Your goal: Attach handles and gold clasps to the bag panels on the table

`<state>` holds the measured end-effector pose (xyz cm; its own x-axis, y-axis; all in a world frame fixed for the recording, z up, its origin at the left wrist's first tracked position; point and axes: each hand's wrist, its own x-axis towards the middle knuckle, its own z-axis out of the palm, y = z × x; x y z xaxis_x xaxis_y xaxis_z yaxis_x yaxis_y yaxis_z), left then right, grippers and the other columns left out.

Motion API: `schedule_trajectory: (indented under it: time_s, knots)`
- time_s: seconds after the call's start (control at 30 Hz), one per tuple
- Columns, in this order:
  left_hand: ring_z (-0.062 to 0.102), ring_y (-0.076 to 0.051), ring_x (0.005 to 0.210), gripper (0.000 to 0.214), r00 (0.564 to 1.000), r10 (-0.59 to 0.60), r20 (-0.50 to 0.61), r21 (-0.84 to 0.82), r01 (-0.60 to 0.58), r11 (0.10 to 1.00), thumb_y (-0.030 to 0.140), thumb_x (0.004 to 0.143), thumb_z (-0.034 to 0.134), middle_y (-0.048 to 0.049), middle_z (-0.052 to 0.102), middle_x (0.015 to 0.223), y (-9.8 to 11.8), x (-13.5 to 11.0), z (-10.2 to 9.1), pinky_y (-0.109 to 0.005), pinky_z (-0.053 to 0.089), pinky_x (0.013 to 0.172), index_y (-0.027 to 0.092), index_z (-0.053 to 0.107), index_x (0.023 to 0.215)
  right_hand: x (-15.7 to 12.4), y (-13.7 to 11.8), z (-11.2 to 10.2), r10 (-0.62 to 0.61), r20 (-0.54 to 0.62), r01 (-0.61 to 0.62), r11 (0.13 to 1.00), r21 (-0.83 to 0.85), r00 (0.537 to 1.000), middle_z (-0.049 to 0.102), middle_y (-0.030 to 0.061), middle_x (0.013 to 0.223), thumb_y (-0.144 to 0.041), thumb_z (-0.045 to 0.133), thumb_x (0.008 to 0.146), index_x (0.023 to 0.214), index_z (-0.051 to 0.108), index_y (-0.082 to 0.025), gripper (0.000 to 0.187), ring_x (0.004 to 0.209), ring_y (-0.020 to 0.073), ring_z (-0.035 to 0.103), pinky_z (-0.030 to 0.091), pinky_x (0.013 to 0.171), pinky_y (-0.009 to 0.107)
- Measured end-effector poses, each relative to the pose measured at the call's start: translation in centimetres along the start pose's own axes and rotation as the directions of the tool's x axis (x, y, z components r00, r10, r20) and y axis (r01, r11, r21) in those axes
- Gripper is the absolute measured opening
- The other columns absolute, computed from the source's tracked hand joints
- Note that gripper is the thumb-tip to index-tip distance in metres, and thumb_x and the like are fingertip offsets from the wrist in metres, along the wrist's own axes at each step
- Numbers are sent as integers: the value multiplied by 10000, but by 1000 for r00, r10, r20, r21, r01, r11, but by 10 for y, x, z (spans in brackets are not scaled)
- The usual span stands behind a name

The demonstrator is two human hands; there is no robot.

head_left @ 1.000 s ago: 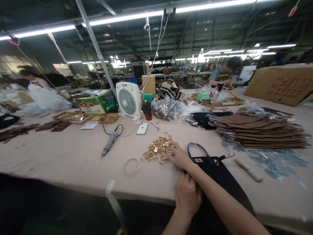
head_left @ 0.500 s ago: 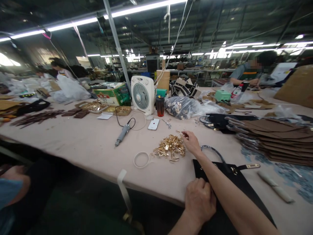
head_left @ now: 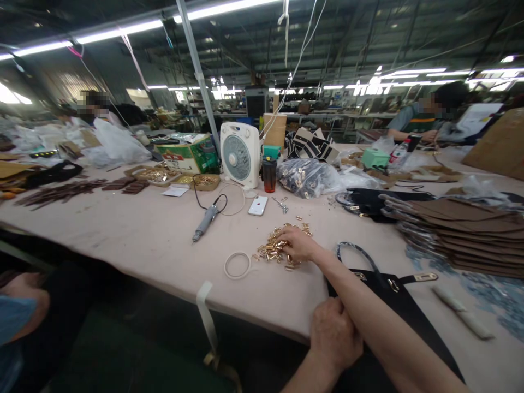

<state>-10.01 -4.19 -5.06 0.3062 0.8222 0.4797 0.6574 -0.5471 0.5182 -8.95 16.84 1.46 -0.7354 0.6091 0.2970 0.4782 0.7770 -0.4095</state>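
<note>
The gold metal pieces [head_left: 271, 250] are touched by the right hand [head_left: 297, 244], its fingers bent down among them (whether one is pinched cannot be told); below it, the left hand [head_left: 335, 334] is curled into a fist against the black bag [head_left: 398, 300], whose handle [head_left: 355, 245] is seen right of the right hand

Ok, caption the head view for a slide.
Right hand at a pile of gold-coloured fittings, left hand by a black bag, with a white fan farther back on the table.

Workshop: metal fittings [head_left: 270, 252], corded tool [head_left: 205, 222]
</note>
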Motion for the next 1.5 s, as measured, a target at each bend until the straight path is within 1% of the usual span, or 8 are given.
schedule_trajectory:
  time_s: [0.47,0.63,0.77,0.9,1.0,1.13,1.33,1.5]
  knots:
    - [678,-276,735,210,997,39,73,38,-42,998,395,807,662,-104,695,788,-1,-1,3,-388,545,610,193,712,837,-19,0,15,222,-169,-228,974,-13,960,685,59,1018,-236,715,918,987,687,-222,76,908,213,639,494,838,329]
    - [685,-279,713,215,997,5,83,23,-7,1000,386,798,674,-104,719,795,0,-1,3,-393,559,600,190,727,869,-22,-3,11,247,-163,-265,959,-98,955,736,87,1155,-234,574,981,1157,728,-267,236,993,243,681,518,905,360]
    - [706,-271,769,226,996,-19,92,-28,21,999,370,837,657,-87,738,855,1,-1,-5,-374,588,633,203,735,968,-23,-16,-2,251,-311,-282,957,-61,917,758,95,1224,-240,544,979,1239,728,-257,319,1119,277,694,525,1013,424]
    - [715,-219,875,207,998,-9,57,-192,20,981,263,881,635,-64,745,972,-8,-13,-31,-324,617,756,211,735,1055,-35,-36,-15,270,-333,-271,962,46,903,785,63,1172,-335,575,971,1178,760,-269,285,1061,258,730,550,982,407]
    - [693,-173,845,230,990,-130,-62,-298,106,949,153,872,631,-57,723,963,-22,-32,-63,-275,601,777,196,726,1077,-50,-50,-9,212,-31,-205,968,147,977,807,30,1039,-355,647,916,1043,799,-297,206,908,215,748,574,841,325]
    - [658,-154,809,206,907,-341,-248,-334,250,909,104,905,596,-57,693,968,-48,-53,-112,-261,568,731,200,710,1047,-68,-61,10,107,265,-154,975,160,958,789,52,897,-247,646,877,910,810,-281,171,844,224,722,556,812,331]
    - [646,-215,969,262,749,-449,-488,-171,422,890,108,907,582,-80,663,1074,-105,-55,-166,-373,559,887,200,639,1146,-54,-91,26,187,3,-186,972,141,982,741,95,1147,-304,686,897,1124,763,-245,247,986,245,700,536,920,372]
    - [579,-299,1212,417,893,-338,-297,79,375,924,73,848,603,-114,658,1228,-151,-38,-176,-520,484,1078,200,583,1245,-15,-125,58,302,-19,-299,949,104,953,763,84,1100,-244,718,886,1139,750,-227,255,953,225,703,516,893,325]
